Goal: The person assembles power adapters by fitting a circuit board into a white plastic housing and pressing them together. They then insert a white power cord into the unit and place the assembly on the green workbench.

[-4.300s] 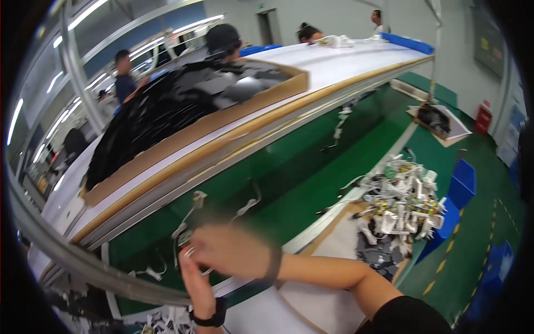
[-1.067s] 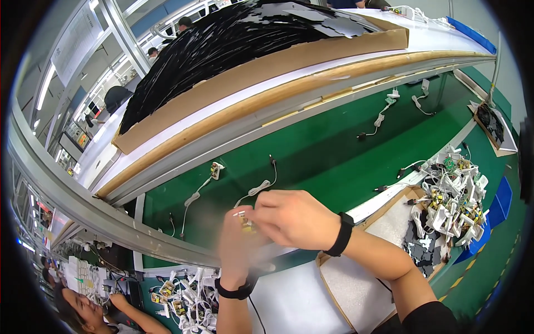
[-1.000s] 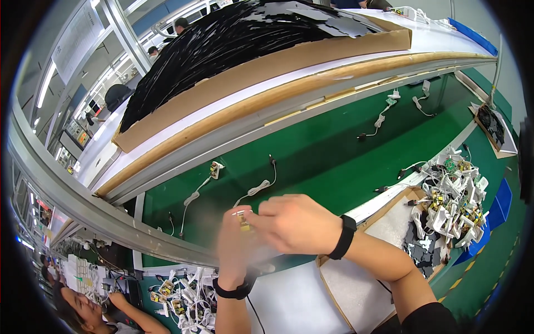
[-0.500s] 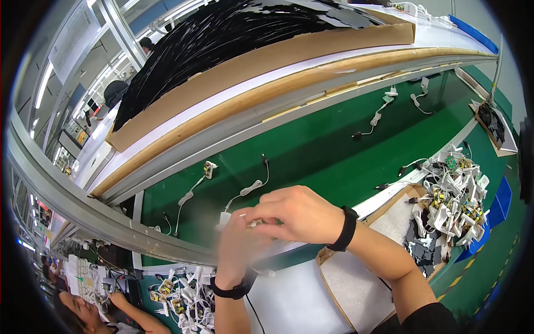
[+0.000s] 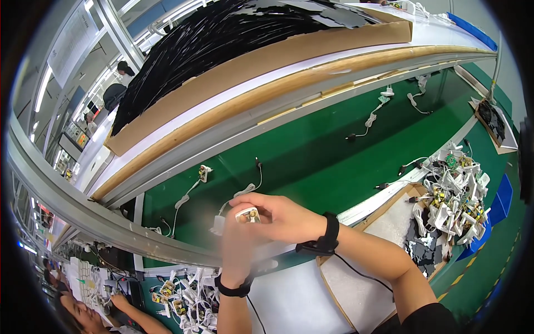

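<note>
At centre, the right hand (image 5: 289,219)'s grip is clamped on an open white charger housing (image 5: 247,216), components exposed; the blurred left hand (image 5: 237,247)'s grip cannot be told. This one appears uncovered so far, corded adapters (image 5: 204,173) lie untouched on the green desk (image 5: 306,158) at 11 and 2 o'clock, and a charger heap (image 5: 449,203) sits at 3.

Two hands (image 5: 286,218) (image 5: 236,253), two black wristbands (image 5: 332,231) (image 5: 232,289)
</note>
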A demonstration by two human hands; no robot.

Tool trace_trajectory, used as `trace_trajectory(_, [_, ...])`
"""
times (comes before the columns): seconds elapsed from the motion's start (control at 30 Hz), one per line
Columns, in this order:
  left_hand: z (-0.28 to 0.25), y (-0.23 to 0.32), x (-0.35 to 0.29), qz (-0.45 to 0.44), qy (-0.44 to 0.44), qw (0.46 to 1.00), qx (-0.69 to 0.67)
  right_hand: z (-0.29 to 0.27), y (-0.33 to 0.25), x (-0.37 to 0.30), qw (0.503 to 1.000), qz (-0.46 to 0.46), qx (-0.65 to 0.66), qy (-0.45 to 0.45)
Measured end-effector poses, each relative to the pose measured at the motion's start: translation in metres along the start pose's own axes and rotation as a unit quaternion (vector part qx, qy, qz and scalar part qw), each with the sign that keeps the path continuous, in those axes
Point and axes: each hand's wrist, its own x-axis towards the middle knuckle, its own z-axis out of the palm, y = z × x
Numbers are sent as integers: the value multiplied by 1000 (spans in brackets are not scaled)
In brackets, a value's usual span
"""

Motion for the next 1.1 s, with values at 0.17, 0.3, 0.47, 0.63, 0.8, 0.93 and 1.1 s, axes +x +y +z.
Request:
trace_trajectory(0.17, [3, 6, 4, -74, 37, 993, -79, -6, -3, -1, 889, -250, -357, 139])
trace_trajectory(0.3, [-13, -14, 5, -43, 46, 998, -23, -10, -6, 0, 849, -282, -442, 64])
trace_trajectory(0.47, [-19, -10, 0, -28, 20, 997, 66, -8, -15, -3, 809, -311, -497, 40])
trace_trajectory(0.63, [-15, 9, -2, -122, 17, 990, -73, -7, -14, -1, 799, -321, -508, 33])
trace_trajectory(0.8, [-12, 2, 1, -78, 54, 995, 4, -8, -14, -3, 797, -322, -509, 39])
trace_trajectory(0.93, [-16, -12, 6, 9, 71, 992, 106, -8, -12, 1, 786, -325, -522, 53])
trace_trajectory(1.1, [-3, 11, 2, -34, 53, 998, 16, -16, -16, 1, 854, -322, -392, 119])
